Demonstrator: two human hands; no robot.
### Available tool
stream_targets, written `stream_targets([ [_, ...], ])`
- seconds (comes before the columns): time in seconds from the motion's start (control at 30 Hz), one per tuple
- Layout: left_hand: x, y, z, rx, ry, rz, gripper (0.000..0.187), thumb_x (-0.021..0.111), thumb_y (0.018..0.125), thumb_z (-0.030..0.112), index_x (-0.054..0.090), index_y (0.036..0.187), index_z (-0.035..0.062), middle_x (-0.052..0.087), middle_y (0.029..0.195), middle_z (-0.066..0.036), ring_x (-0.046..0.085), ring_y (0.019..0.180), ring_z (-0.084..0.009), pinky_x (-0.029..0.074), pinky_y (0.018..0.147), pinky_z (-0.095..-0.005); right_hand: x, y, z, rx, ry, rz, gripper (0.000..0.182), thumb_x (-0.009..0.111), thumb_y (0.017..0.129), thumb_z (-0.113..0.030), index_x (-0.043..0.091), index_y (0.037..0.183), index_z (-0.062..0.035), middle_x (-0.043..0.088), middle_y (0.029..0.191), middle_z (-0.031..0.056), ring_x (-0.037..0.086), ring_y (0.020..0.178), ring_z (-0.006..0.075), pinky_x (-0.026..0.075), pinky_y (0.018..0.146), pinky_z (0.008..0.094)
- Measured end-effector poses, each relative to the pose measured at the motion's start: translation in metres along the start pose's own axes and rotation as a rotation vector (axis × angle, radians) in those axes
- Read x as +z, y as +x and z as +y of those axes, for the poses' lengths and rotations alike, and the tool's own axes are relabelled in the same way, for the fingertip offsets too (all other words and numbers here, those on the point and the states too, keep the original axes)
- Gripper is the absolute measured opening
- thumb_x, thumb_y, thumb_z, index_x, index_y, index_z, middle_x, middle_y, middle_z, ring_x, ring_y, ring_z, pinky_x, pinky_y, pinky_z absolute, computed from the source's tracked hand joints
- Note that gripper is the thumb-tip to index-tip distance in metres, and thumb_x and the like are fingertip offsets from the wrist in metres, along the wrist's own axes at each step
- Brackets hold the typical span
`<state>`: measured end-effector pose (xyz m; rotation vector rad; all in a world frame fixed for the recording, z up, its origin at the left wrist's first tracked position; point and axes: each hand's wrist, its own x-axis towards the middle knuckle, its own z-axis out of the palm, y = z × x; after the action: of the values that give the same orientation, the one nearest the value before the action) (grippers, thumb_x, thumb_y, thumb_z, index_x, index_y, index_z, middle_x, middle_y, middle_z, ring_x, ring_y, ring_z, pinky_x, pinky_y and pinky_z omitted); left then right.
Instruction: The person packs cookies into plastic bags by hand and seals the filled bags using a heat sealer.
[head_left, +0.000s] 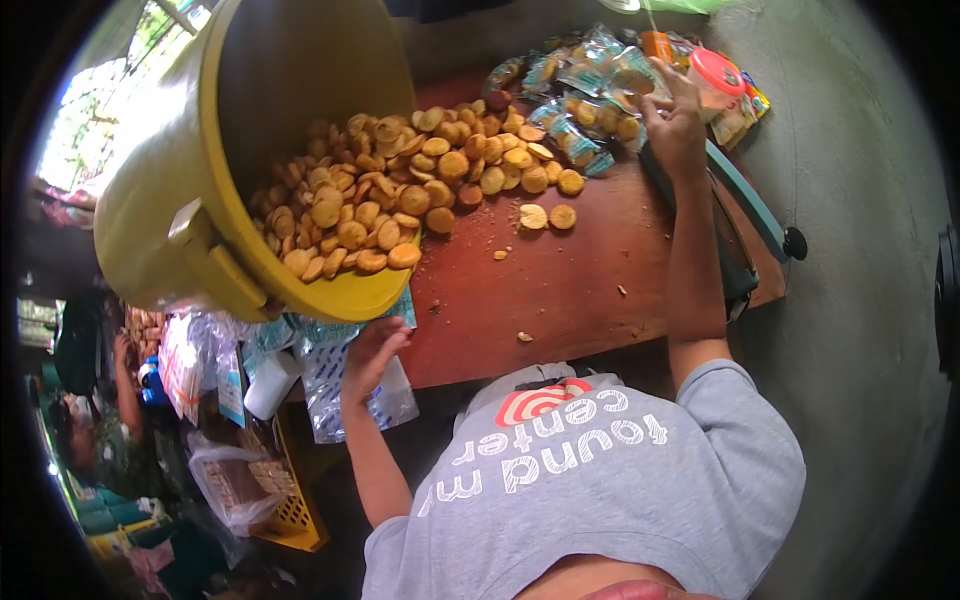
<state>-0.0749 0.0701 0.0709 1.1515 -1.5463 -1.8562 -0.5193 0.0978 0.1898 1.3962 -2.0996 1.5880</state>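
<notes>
My left hand (372, 360) is beside the lip of a yellow tub, by printed plastic bags (345, 395); its fingers look loosely bent and apart, with nothing visible in them. My right hand (676, 125) is raised at the far right, thumb and fingers apart, close to clear, blue-printed packets of cookies (590, 120). Its forearm crosses over a dark device with a teal arm (745, 200) and black knob, which looks like a bag sealer. Round golden cookies (350, 205) spill from the tipped yellow tub (215, 150) onto the reddish-brown table (560, 300).
A jar with a pink-red lid (717, 72) and colourful packets stand at the back right, by a grey wall (850, 250). Crumbs lie on the table. To the left are a yellow crate (300, 495), plastic bags and another person (110, 440).
</notes>
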Motion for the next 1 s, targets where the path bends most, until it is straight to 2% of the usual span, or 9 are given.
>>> stream_targets([
  [0.07,-0.029,-0.015,-0.007,0.004,0.051,0.135,0.029,0.063,0.081,0.013,0.054,0.105,0.0006,0.060,0.096,-0.008,0.057,0.087,-0.0139,0.046,0.074,-0.0279,0.011,0.000,0.006,-0.022,-0.109,-0.004,0.043,0.065,0.078,-0.012,0.050,0.118,-0.0056,0.040,0.120,0.0185,0.059,0.087,0.0247,0.050,0.077,0.0315],
  [0.13,-0.052,-0.021,-0.028,0.104,0.556,0.779,0.035,0.069,0.075,0.022,0.057,0.098,-0.0018,0.061,0.093,-0.013,0.059,0.083,-0.0230,0.047,0.069,-0.0346,0.031,-0.015,0.011,-0.017,-0.061,-0.156,0.043,0.065,0.077,-0.013,0.050,0.117,-0.0053,0.039,0.120,0.0185,0.058,0.089,0.0251,0.050,0.078,0.0318],
  [0.23,-0.097,-0.013,-0.075,0.114,0.879,0.960,0.048,0.073,0.067,0.034,0.057,0.093,-0.0031,0.061,0.088,-0.019,0.058,0.080,-0.0352,0.045,0.068,-0.0417,0.064,-0.050,0.001,-0.043,0.048,-0.445,0.042,0.066,0.077,-0.014,0.051,0.115,-0.0051,0.040,0.120,0.0167,0.057,0.092,0.0250,0.049,0.080,0.0324],
  [0.33,-0.100,-0.002,-0.071,-0.072,0.824,0.932,0.048,0.070,0.065,0.041,0.059,0.085,-0.0010,0.061,0.082,-0.021,0.057,0.078,-0.0405,0.044,0.069,-0.0445,0.086,-0.076,-0.022,0.035,0.119,-0.628,0.041,0.065,0.077,-0.013,0.051,0.115,-0.0054,0.042,0.120,0.0150,0.057,0.096,0.0250,0.049,0.080,0.0325],
  [0.5,-0.102,-0.002,-0.054,-0.080,0.808,0.884,0.042,0.068,0.067,0.040,0.059,0.074,-0.0006,0.061,0.075,-0.019,0.058,0.073,-0.0387,0.045,0.066,-0.0415,0.103,-0.094,-0.041,0.072,0.239,-0.764,0.037,0.062,0.080,-0.012,0.052,0.114,-0.0052,0.045,0.115,0.0117,0.060,0.093,0.0213,0.050,0.078,0.0315],
  [0.57,-0.103,0.000,-0.055,-0.123,0.809,0.819,0.042,0.069,0.070,0.037,0.062,0.079,-0.0029,0.061,0.065,-0.012,0.060,0.062,-0.0205,0.045,0.059,-0.0332,0.105,-0.097,-0.044,0.091,0.264,-0.785,0.035,0.062,0.080,-0.012,0.053,0.113,-0.0060,0.048,0.110,0.0108,0.060,0.093,0.0194,0.050,0.078,0.0312],
  [0.67,-0.102,-0.002,-0.061,-0.031,0.346,0.789,0.045,0.068,0.072,0.039,0.063,0.089,-0.0019,0.062,0.068,-0.010,0.058,0.060,-0.0161,0.045,0.057,-0.0301,0.111,-0.101,-0.041,0.064,0.296,-0.812,0.034,0.062,0.080,-0.011,0.053,0.113,-0.0062,0.049,0.110,0.0102,0.060,0.092,0.0184,0.050,0.077,0.0309],
  [0.8,-0.087,-0.003,-0.034,0.057,0.520,0.906,0.038,0.066,0.075,0.031,0.061,0.091,-0.0029,0.062,0.071,-0.010,0.058,0.061,-0.0160,0.045,0.060,-0.0294,0.112,-0.106,-0.045,0.053,0.295,-0.813,0.034,0.061,0.080,-0.009,0.053,0.113,-0.0067,0.050,0.110,0.0086,0.061,0.091,0.0171,0.050,0.077,0.0310],
  [1.0,-0.113,0.025,-0.060,0.037,0.219,0.872,0.030,0.067,0.077,0.020,0.058,0.101,0.0030,0.060,0.079,-0.003,0.055,0.068,-0.0105,0.042,0.058,-0.0244,0.107,-0.109,-0.052,0.068,0.311,-0.876,0.033,0.062,0.080,-0.010,0.054,0.112,-0.0070,0.052,0.110,0.0065,0.061,0.089,0.0168,0.050,0.075,0.0321],
])
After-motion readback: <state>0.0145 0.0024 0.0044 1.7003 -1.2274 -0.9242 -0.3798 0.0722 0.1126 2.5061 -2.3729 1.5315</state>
